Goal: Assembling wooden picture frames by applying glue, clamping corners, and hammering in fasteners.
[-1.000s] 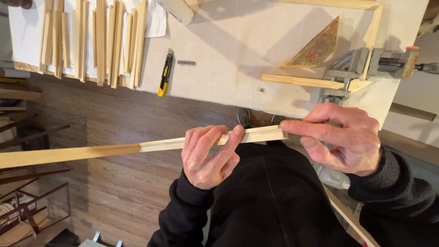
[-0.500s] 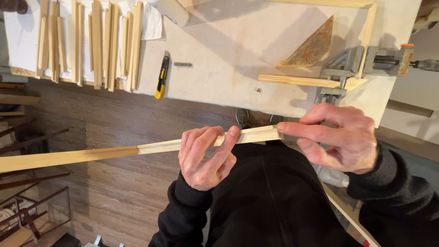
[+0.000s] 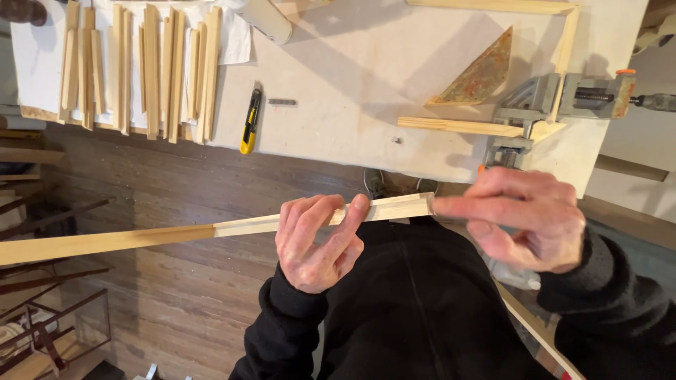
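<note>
I hold a long pale wooden strip (image 3: 176, 236) level in front of my black-clad chest. It runs off the left edge of the view. My left hand (image 3: 317, 243) is curled around it near its right end, fingers over the top. My right hand (image 3: 524, 218) is beside that end with its fingers spread. Only the forefinger tip touches the cut end of the strip.
A white-covered table (image 3: 352, 84) lies ahead. On it are a row of several wooden strips (image 3: 141, 67), a yellow utility knife (image 3: 250, 119), a triangular board (image 3: 482, 70) and a grey corner clamp (image 3: 524, 112) gripping frame pieces. A dark wooden floor (image 3: 162, 190) lies below.
My right hand has let go of the strip's end and opened, leaving only the forefinger tip against it. My left hand has kept its grip and barely moved.
</note>
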